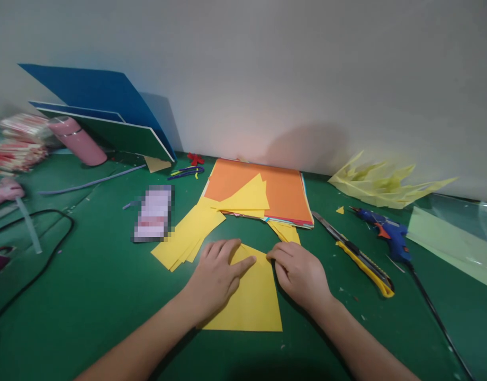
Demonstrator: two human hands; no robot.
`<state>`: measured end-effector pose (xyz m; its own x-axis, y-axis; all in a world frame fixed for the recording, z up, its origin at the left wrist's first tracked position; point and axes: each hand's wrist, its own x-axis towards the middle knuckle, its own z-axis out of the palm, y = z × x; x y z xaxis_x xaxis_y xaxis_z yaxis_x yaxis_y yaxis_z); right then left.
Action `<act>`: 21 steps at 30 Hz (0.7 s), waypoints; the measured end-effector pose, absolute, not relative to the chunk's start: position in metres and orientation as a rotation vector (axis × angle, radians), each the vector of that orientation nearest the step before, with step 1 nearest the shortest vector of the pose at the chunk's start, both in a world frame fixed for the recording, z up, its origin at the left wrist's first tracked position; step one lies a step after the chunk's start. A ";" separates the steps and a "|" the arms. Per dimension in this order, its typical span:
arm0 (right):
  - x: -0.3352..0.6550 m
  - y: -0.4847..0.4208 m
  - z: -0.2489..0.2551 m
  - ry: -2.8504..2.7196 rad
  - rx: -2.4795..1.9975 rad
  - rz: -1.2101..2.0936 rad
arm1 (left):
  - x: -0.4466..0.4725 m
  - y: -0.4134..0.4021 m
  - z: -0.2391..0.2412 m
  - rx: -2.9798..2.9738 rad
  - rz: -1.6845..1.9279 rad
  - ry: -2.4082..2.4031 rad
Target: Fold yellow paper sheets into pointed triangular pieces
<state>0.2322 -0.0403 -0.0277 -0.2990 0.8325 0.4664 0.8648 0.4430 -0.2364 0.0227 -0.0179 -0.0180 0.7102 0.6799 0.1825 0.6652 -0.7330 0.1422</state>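
A sheet of yellow paper [251,301] lies on the green tabletop right in front of me. My left hand [217,280] rests flat on its upper left part, thumb stretched apart from the fingers. At the upper right corner, my right hand [301,270] has its fingers and thumb pinched together on the paper's edge. Beyond my left hand is a fanned pile of yellow paper strips [188,233]. More yellow pieces [285,231] lie just past my right hand. Folded yellow paper [247,196] sits on a stack of coloured sheets with orange [283,185] on top.
Right of my hands lie a yellow utility knife [362,264], a blue glue gun [394,235] with its cord, and pale crumpled paper [386,182]. On the left are a blurred-out phone [153,214], a pink bottle [79,140], leaning boards [108,135] and a black cable [48,275].
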 end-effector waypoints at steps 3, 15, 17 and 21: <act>0.227 -0.040 -0.031 -2.125 -1.418 -0.056 | 0.022 -0.018 -0.020 2.834 0.385 1.131; 0.219 -0.038 -0.032 -2.174 -1.482 0.084 | 0.025 -0.019 -0.017 2.834 0.336 1.120; 0.219 -0.038 -0.032 -2.198 -1.472 0.053 | 0.026 -0.020 -0.018 2.827 0.346 1.156; 0.220 -0.038 -0.031 -2.271 -1.454 -0.011 | 0.028 -0.021 -0.020 2.842 0.319 1.225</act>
